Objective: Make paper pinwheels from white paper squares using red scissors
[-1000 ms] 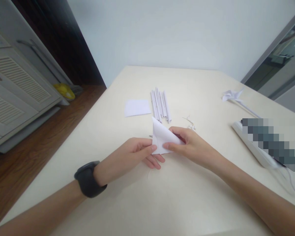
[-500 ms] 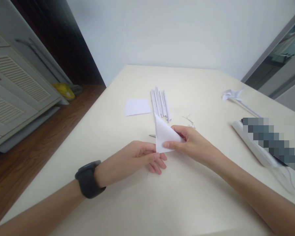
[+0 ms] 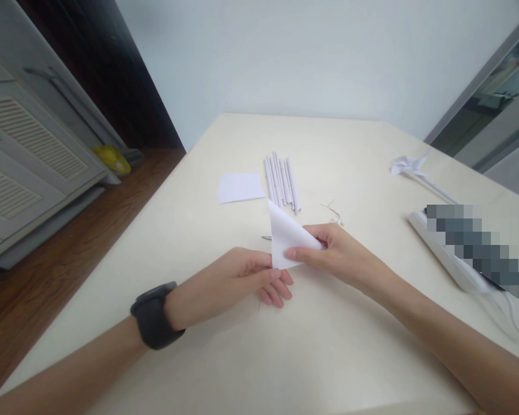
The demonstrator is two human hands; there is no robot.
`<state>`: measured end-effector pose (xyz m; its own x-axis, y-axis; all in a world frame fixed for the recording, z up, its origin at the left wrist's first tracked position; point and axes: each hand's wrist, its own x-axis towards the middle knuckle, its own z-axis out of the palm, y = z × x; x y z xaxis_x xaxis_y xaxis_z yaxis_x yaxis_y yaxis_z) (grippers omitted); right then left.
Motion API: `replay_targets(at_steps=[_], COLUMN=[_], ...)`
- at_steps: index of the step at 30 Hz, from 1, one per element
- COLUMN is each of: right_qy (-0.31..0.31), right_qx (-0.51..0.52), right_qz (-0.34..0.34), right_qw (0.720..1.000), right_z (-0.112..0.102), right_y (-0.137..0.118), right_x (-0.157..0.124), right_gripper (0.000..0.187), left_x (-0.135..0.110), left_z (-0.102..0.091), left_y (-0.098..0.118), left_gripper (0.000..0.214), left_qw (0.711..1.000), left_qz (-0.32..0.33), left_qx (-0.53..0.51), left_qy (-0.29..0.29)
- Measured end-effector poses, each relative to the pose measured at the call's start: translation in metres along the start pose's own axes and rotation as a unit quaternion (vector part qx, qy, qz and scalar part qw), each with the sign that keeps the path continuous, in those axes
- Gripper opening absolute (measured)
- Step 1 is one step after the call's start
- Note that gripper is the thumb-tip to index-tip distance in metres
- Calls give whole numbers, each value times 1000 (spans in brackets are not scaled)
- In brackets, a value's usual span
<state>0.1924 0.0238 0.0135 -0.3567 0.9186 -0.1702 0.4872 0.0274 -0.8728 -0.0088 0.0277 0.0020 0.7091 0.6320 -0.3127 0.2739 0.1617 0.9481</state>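
A white sheet folded into a triangle (image 3: 285, 236) stands tilted just above the cream table (image 3: 320, 346). My right hand (image 3: 335, 253) pinches its right corner between thumb and fingers. My left hand (image 3: 246, 275), with a black band on the wrist, touches the triangle's lower left edge; its fingers are loosely curled beneath the paper.
Behind the hands lie several rolled white paper sticks (image 3: 281, 181), a small white paper square (image 3: 241, 187) and a thin wire scrap (image 3: 335, 213). A folded paper pinwheel (image 3: 409, 166) lies far right. A white power strip (image 3: 447, 253) sits at the right edge. A thin pin (image 3: 266, 237) pokes out left of the paper.
The triangle has been lifted and turned slightly more upright by my right hand. My left hand's fingers have slid lower along its edge.
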Motion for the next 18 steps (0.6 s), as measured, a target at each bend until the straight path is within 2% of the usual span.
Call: replay_targets(at_steps=[11, 18], right_qy=[44, 70], right_qx=[-51, -69], right_qz=[-6, -14], right_qw=[998, 995], right_z=[4, 4], right_y=[-1, -2], right_x=[-2, -3], right_gripper=[24, 23], left_x=[2, 2], left_z=[1, -3], left_y=[2, 1], left_gripper=[26, 17], left_qw=[1000, 999], left_qz=[-1, 12], left_qx=[16, 23], left_qy=[10, 39])
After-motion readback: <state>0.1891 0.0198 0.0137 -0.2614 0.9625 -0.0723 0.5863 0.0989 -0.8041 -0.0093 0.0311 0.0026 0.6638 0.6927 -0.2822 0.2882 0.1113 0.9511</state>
